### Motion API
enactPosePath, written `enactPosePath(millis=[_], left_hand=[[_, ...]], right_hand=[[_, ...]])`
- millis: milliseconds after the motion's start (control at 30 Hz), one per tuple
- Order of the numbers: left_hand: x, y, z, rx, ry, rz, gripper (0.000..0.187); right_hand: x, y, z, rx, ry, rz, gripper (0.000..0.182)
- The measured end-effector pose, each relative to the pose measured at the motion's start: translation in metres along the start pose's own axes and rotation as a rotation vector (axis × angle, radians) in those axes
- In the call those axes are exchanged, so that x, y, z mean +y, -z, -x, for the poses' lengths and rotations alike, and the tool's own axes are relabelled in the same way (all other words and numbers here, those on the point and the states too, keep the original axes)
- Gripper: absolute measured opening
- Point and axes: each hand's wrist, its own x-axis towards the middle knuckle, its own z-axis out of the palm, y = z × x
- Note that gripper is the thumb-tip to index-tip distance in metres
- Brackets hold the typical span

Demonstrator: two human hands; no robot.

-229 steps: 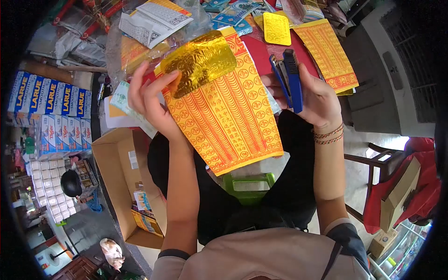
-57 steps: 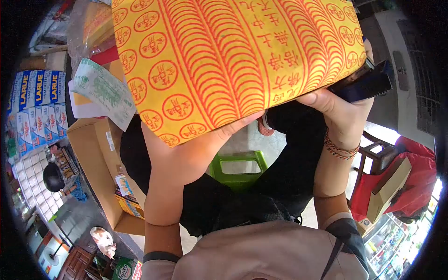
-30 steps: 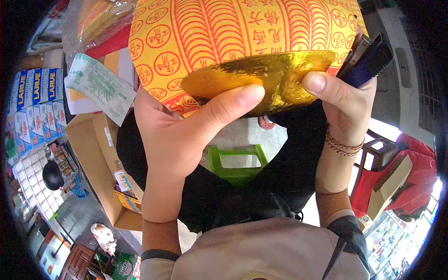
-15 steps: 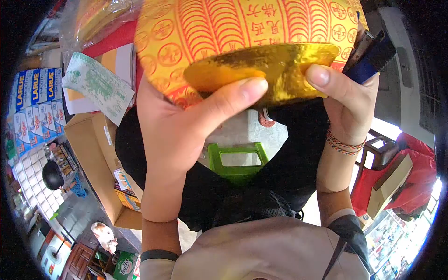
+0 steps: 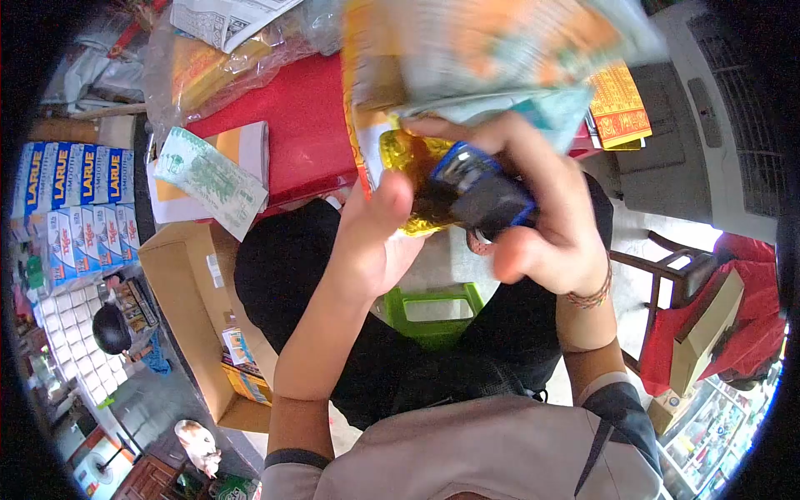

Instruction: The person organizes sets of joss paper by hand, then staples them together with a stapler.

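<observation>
right hand [image 5: 546,225] grips blue stapler [image 5: 479,192]; left hand [image 5: 375,242] apparently pinches gold foil [image 5: 408,158].

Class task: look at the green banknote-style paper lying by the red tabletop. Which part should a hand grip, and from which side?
Grip the green banknote-style paper at its lower right corner, coming from the person's side: that end seems to overhang the stack beneath, so fingers could pinch it above and below.

The red-covered worktop [image 5: 304,125] carries a clear plastic bag of yellow paper sheets [image 5: 208,62] at its far left, with a black-and-white printed leaflet [image 5: 221,12] lying on top of that bag. Near its front left edge lies an orange-and-white paper booklet [image 5: 237,154], and a green-printed white paper note [image 5: 208,179] rests across it, overhanging the edge. At the right side lies a small stack of yellow paper sheets printed in red [image 5: 618,104].
</observation>
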Motion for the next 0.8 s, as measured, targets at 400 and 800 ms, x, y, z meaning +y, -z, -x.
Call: enactPosePath(millis=[400,800], left_hand=[[0.018,-0.001,-0.003,0.301,0.031,-0.388,0.040],[0.015,-0.006,0.001,0.345,-0.218,-0.793,0.044]], right_hand=[[0.005,0.018,-0.002,0.302,0.012,-0.078,0.042],[0.004,-0.004,0.001,0.173,0.205,0.880,0.034]])
